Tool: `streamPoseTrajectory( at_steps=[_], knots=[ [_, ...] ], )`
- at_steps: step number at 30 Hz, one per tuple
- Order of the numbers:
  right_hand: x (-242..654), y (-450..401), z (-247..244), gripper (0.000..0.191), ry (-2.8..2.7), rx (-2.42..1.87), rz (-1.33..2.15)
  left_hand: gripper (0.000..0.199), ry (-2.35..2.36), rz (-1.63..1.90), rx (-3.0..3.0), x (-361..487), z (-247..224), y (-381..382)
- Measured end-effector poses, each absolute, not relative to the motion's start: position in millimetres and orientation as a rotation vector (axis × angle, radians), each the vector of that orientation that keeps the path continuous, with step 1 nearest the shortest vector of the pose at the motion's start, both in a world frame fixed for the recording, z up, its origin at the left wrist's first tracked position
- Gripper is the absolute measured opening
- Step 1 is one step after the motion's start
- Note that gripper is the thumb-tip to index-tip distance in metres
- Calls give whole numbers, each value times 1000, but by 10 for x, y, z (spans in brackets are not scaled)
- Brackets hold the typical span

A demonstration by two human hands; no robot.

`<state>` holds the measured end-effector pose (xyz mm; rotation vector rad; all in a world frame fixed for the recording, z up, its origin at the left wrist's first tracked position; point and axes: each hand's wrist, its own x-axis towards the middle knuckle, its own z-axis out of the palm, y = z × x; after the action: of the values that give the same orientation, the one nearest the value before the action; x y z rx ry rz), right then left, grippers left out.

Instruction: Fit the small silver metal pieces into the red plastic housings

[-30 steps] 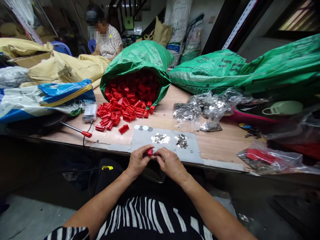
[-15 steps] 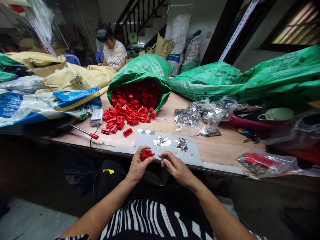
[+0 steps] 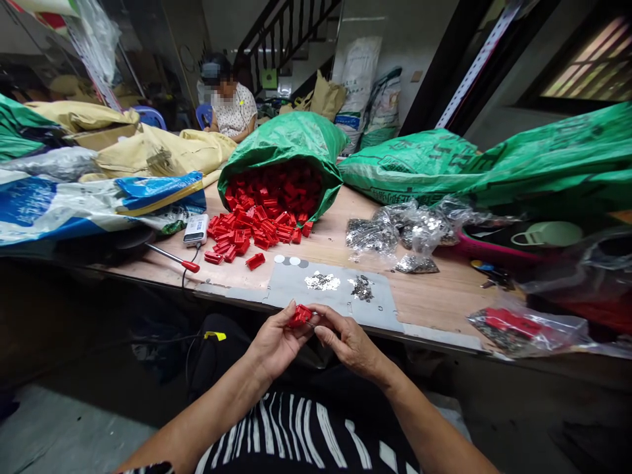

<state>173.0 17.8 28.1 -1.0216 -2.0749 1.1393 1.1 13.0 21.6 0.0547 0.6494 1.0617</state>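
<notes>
In my left hand [image 3: 279, 339] is a red plastic housing [image 3: 299, 316], held between thumb and fingers just off the table's front edge. My right hand [image 3: 345, 339] is pinched at the housing's right side, with a small thin metal piece [image 3: 311, 323] showing near its fingertips. Beyond the hands, a grey mat [image 3: 286, 289] bears a pile of shiny metal bits [image 3: 322, 282] and a darker pile of metal bits [image 3: 362, 288]. Many more red housings [image 3: 247, 230] spill from the mouth of a green sack [image 3: 291, 135].
Bags of metal parts [image 3: 372, 236] lie right of the sack. A red-handled tool [image 3: 190, 266] and a white device [image 3: 196, 230] sit left. At far right are a plastic bag [image 3: 528, 326] and a pink basket [image 3: 494, 243]. A person [image 3: 232, 105] sits behind.
My right hand has moved left and brought the metal piece up against the red housing. My left hand has turned more palm-up, tilting the housing.
</notes>
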Motion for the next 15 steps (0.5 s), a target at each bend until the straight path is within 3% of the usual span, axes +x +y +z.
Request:
streamPoseTrajectory(
  at_steps=[7, 15],
  knots=[
    [1695, 207, 242, 31, -2003, -1065, 869, 17, 612, 1091, 1, 73, 222, 98],
    [1690, 242, 212, 34, -2016, -1108, 1021, 20, 627, 1096, -36, 57, 183, 112]
  ],
)
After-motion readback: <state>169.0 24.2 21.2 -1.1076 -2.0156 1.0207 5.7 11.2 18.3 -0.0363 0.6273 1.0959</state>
